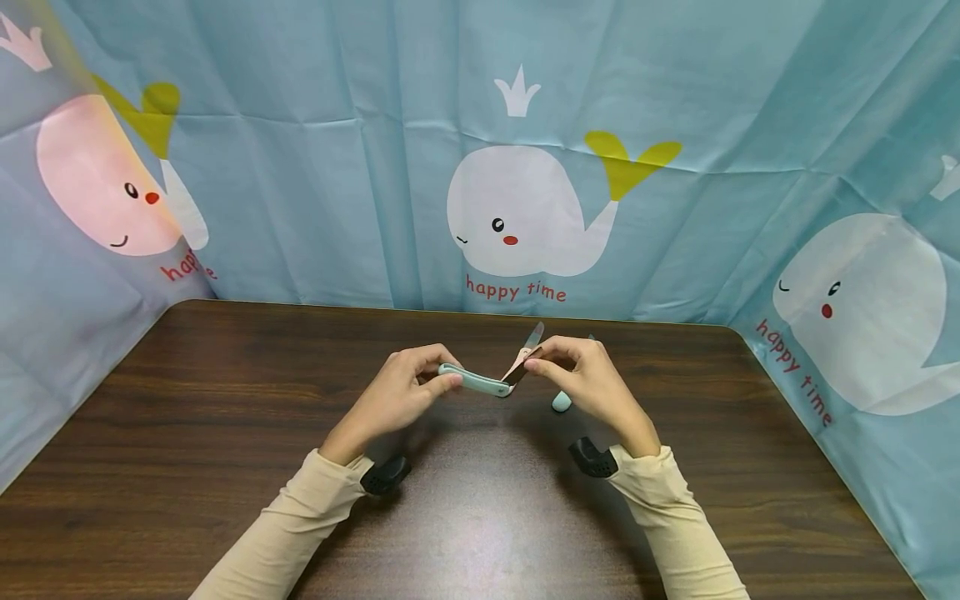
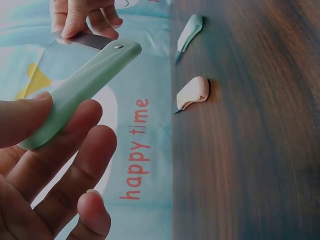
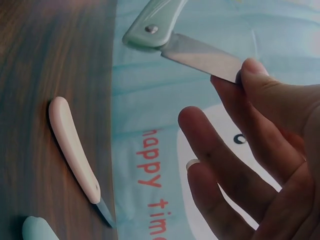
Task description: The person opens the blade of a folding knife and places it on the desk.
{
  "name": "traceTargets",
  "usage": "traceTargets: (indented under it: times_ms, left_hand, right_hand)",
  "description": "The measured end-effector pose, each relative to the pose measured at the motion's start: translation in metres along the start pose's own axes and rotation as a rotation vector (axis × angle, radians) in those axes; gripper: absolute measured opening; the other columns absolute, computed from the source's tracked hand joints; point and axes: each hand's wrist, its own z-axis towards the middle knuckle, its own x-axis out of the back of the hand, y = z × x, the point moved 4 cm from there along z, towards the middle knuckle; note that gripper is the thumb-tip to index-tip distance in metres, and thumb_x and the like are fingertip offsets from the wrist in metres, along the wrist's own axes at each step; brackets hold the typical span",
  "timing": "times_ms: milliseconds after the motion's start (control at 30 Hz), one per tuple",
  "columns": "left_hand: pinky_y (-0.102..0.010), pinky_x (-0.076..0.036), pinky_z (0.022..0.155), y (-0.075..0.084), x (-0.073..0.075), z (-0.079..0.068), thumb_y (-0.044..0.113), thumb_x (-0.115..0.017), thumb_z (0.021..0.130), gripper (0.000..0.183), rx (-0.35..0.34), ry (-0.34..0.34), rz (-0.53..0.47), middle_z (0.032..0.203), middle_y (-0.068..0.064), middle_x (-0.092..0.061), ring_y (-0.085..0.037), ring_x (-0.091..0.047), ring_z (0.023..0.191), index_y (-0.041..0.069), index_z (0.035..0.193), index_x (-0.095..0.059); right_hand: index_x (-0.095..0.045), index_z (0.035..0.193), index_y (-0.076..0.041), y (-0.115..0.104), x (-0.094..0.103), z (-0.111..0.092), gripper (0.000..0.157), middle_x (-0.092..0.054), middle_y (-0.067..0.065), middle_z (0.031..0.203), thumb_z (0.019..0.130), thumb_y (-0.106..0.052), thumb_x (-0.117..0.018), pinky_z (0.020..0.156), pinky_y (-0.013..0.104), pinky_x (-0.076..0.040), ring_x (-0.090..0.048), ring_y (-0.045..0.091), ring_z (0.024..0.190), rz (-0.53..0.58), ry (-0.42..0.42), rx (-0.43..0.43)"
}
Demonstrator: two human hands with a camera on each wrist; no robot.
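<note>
A pale green folding knife point(image 1: 474, 381) is held up above the table between both hands. My left hand point(image 1: 397, 393) pinches its handle point(image 2: 75, 100) between thumb and fingers. My right hand point(image 1: 588, 379) pinches the metal blade point(image 3: 200, 56) near its tip, between thumb and index finger, the other fingers apart from it. At the pivot, the blade stands at an angle to the handle, neither folded in nor straight out. Behind the held knife, a pink-handled knife point(image 3: 74, 150) lies unfolded on the table. Near it is another green-handled knife point(image 2: 191, 32), mostly hidden by my right hand in the head view.
The dark wood-grain table point(image 1: 225, 433) ends at a blue curtain point(image 1: 300, 192) with whale prints, which also stands along both sides. A black wrist device point(image 1: 386, 477) sits at the left wrist, and another black device point(image 1: 592, 458) at the right.
</note>
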Motion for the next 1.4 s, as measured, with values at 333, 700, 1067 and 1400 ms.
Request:
traceTargets:
  times_ms: [333,700,1067,1400]
  left_hand:
    - [-0.023,-0.036,0.054,0.002,0.007,0.0,0.014,-0.068,0.094,0.005,0.001,0.035,-0.035,0.071,0.003,-0.063,-0.008,-0.043,0.057,0.017,0.096,-0.07]
    - [-0.023,-0.038,0.059,-0.004,0.005,0.0,0.016,-0.064,0.097,0.007,0.037,-0.003,-0.042,0.078,-0.003,-0.064,-0.012,-0.051,0.065,0.011,0.102,-0.067]
    - [-0.023,-0.04,0.058,0.0,0.003,0.0,0.017,-0.067,0.095,0.015,0.026,-0.068,0.02,0.078,-0.002,-0.065,-0.009,-0.047,0.06,0.013,0.11,-0.069]
    - [-0.022,-0.038,0.056,0.002,0.001,0.0,0.019,-0.07,0.093,0.021,0.013,-0.092,0.114,0.072,0.001,-0.063,-0.006,-0.04,0.057,0.013,0.113,-0.074]
  right_hand:
    - [-0.074,0.099,-0.008,0.003,0.009,0.0,0.011,-0.076,0.013,0.091,0.091,-0.015,-0.073,0.068,0.023,-0.052,-0.068,0.002,0.075,0.011,0.025,-0.042]
    - [-0.074,0.103,-0.013,0.002,0.003,-0.001,0.013,-0.076,0.003,0.097,0.092,-0.019,-0.072,0.067,0.025,-0.051,-0.07,0.013,0.075,0.004,0.006,-0.064]
    - [-0.076,0.097,-0.011,-0.006,0.003,0.0,0.009,-0.077,0.004,0.091,0.088,-0.015,-0.075,0.065,0.021,-0.05,-0.066,0.002,0.071,0.01,0.068,0.046]
    - [-0.075,0.095,-0.011,-0.021,0.0,-0.003,0.007,-0.076,0.002,0.086,0.088,-0.012,-0.075,0.06,0.02,-0.051,-0.067,0.002,0.067,-0.037,0.107,0.164]
